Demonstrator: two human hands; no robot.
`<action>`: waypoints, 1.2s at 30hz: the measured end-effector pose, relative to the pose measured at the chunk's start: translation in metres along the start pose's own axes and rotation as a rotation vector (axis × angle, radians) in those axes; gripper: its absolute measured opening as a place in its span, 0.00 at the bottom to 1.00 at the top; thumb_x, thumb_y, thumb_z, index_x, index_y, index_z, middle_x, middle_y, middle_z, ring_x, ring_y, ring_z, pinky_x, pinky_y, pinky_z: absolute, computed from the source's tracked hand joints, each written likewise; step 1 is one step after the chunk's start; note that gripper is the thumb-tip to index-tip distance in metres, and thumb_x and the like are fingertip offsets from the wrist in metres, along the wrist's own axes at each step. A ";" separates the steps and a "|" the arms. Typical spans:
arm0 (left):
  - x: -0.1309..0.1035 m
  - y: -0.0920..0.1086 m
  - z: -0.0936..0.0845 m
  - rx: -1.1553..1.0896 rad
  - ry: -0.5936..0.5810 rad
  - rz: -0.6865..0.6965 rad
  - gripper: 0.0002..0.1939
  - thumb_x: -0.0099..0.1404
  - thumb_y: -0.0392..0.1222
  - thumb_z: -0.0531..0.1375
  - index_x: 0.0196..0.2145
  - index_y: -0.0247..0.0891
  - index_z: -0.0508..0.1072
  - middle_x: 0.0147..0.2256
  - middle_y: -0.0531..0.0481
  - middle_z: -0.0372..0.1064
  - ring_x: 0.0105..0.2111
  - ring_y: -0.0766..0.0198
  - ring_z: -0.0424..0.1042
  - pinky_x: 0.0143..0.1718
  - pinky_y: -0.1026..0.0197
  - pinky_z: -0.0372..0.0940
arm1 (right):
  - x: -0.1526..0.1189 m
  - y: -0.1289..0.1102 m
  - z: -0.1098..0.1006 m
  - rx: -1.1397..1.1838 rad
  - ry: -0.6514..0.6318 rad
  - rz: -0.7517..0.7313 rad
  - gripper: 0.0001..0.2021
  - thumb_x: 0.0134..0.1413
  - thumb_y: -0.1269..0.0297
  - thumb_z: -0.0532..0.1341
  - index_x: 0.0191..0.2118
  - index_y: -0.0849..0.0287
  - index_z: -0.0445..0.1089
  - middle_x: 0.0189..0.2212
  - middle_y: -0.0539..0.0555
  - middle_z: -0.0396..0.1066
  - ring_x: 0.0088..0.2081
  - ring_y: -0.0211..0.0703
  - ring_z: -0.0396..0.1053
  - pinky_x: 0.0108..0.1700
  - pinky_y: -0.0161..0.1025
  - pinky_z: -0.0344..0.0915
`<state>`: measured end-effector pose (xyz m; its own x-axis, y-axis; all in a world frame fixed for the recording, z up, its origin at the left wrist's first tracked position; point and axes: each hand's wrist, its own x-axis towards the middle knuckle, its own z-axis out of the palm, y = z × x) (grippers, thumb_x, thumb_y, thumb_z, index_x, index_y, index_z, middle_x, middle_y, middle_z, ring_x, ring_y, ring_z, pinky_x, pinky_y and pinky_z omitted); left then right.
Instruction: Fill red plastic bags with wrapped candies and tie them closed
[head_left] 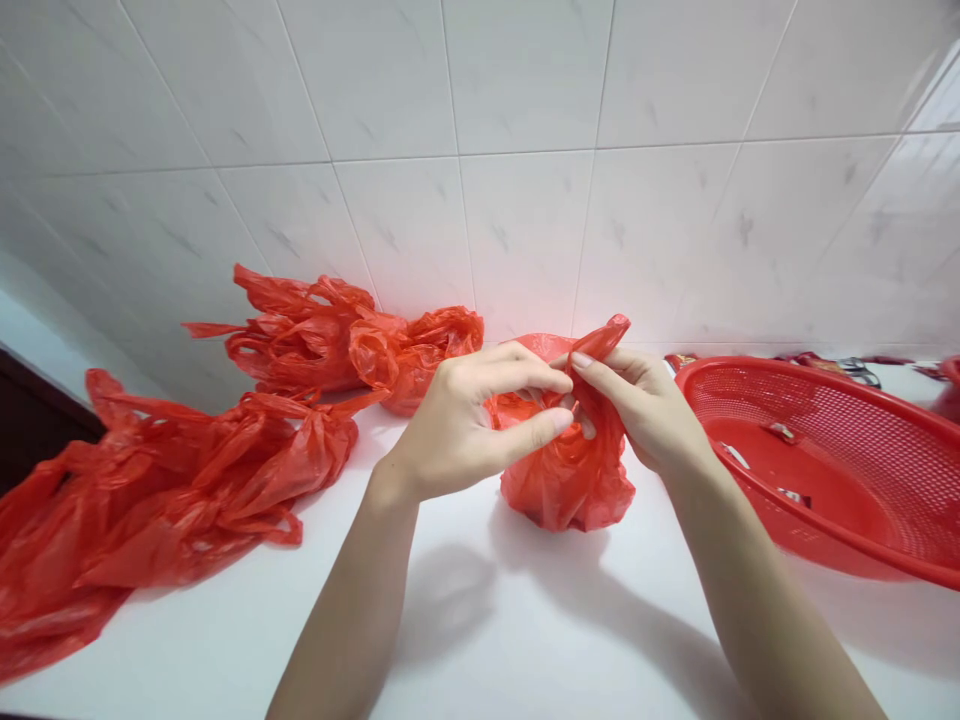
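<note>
In the middle of the white surface, a full-looking red plastic bag (566, 490) stands with its top gathered upward. My right hand (641, 395) pinches one twisted handle of it between thumb and fingers, and the handle's tip sticks up above the hand. From the other side my left hand (495, 405) is curled at the bag's neck. Its thumb and index finger are a little apart around the plastic, and its other fingers are partly hidden. The bag's contents cannot be seen.
On the right stands a red plastic basket (825, 500) with a few small wrapped pieces inside. Crumpled red bags (172, 500) lie at left; tied-looking red bags (315, 335) sit against the tiled wall (525, 220). Small packets (817, 362) lie behind the basket.
</note>
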<state>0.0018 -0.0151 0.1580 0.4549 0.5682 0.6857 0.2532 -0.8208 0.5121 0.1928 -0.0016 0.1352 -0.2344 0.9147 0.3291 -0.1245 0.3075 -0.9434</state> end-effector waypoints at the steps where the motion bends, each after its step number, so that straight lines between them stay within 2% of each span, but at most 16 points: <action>1: -0.001 0.000 0.000 0.004 -0.052 -0.019 0.06 0.63 0.37 0.65 0.39 0.41 0.80 0.37 0.49 0.78 0.37 0.62 0.76 0.41 0.59 0.72 | 0.000 -0.001 0.000 0.001 0.004 0.000 0.12 0.60 0.54 0.63 0.34 0.58 0.76 0.23 0.50 0.73 0.22 0.36 0.67 0.24 0.33 0.66; 4: -0.002 -0.001 0.002 0.030 -0.166 -0.076 0.07 0.65 0.38 0.64 0.40 0.41 0.80 0.39 0.49 0.78 0.37 0.62 0.76 0.39 0.60 0.71 | 0.000 -0.002 0.001 -0.030 0.011 -0.011 0.12 0.59 0.55 0.64 0.33 0.58 0.76 0.26 0.51 0.75 0.26 0.38 0.71 0.29 0.35 0.69; 7: -0.001 -0.003 0.005 0.068 -0.196 -0.102 0.07 0.65 0.35 0.62 0.38 0.40 0.81 0.37 0.50 0.79 0.36 0.63 0.76 0.38 0.61 0.70 | -0.002 -0.004 0.001 -0.070 -0.037 -0.017 0.13 0.60 0.54 0.63 0.33 0.59 0.75 0.26 0.51 0.74 0.26 0.38 0.71 0.30 0.36 0.69; 11: 0.001 -0.004 0.008 0.103 -0.174 -0.160 0.07 0.62 0.31 0.62 0.29 0.40 0.79 0.29 0.54 0.76 0.30 0.66 0.73 0.34 0.63 0.68 | -0.006 -0.005 0.001 -0.100 -0.144 -0.051 0.15 0.62 0.54 0.63 0.29 0.60 0.73 0.23 0.49 0.71 0.23 0.36 0.67 0.28 0.35 0.66; 15: 0.002 -0.005 0.014 0.131 -0.050 -0.220 0.06 0.57 0.33 0.65 0.25 0.39 0.73 0.26 0.55 0.72 0.29 0.66 0.71 0.32 0.63 0.66 | -0.010 -0.008 0.001 -0.134 -0.141 -0.063 0.14 0.62 0.54 0.63 0.31 0.60 0.73 0.25 0.50 0.71 0.24 0.36 0.68 0.27 0.34 0.66; 19: 0.004 -0.008 0.023 0.048 0.052 -0.277 0.07 0.55 0.36 0.67 0.30 0.39 0.70 0.30 0.54 0.72 0.34 0.63 0.73 0.36 0.60 0.68 | -0.012 -0.015 0.000 -0.206 -0.124 -0.043 0.14 0.61 0.52 0.64 0.34 0.59 0.74 0.24 0.50 0.72 0.23 0.39 0.70 0.25 0.35 0.67; 22: 0.005 -0.011 0.029 -0.102 0.023 -0.313 0.09 0.57 0.36 0.66 0.34 0.40 0.69 0.37 0.51 0.74 0.40 0.60 0.75 0.42 0.57 0.70 | -0.013 -0.020 0.000 -0.247 -0.106 -0.026 0.16 0.58 0.49 0.65 0.37 0.59 0.75 0.23 0.50 0.72 0.21 0.39 0.70 0.22 0.35 0.67; 25: 0.005 -0.014 0.033 -0.312 -0.040 -0.341 0.12 0.58 0.36 0.65 0.37 0.41 0.66 0.41 0.49 0.74 0.43 0.58 0.76 0.42 0.57 0.72 | -0.014 -0.024 -0.001 -0.244 -0.068 -0.020 0.18 0.57 0.48 0.66 0.40 0.59 0.75 0.25 0.52 0.74 0.22 0.40 0.71 0.22 0.35 0.69; 28: 0.005 -0.016 0.036 -0.423 -0.090 -0.379 0.14 0.59 0.37 0.65 0.40 0.42 0.65 0.39 0.50 0.74 0.39 0.60 0.77 0.38 0.58 0.72 | -0.015 -0.025 -0.002 -0.244 -0.036 -0.028 0.17 0.56 0.49 0.67 0.39 0.60 0.76 0.28 0.54 0.77 0.23 0.40 0.72 0.23 0.36 0.70; 32: 0.004 -0.020 0.037 -0.366 -0.140 -0.392 0.13 0.59 0.39 0.66 0.42 0.42 0.70 0.35 0.52 0.74 0.34 0.63 0.76 0.36 0.59 0.70 | -0.015 -0.024 -0.004 -0.244 -0.007 -0.078 0.13 0.56 0.53 0.67 0.37 0.59 0.77 0.31 0.56 0.79 0.30 0.45 0.76 0.28 0.38 0.72; 36: 0.005 -0.023 0.035 -0.302 -0.139 -0.387 0.12 0.61 0.39 0.64 0.44 0.40 0.74 0.29 0.54 0.70 0.27 0.67 0.71 0.28 0.64 0.65 | -0.015 -0.022 -0.002 -0.229 0.000 -0.129 0.10 0.56 0.57 0.67 0.38 0.57 0.78 0.32 0.55 0.79 0.34 0.47 0.78 0.34 0.41 0.74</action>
<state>0.0278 0.0044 0.1317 0.4913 0.7972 0.3509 0.1774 -0.4860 0.8557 0.2014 -0.0213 0.1512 -0.2308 0.8643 0.4470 0.0685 0.4727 -0.8786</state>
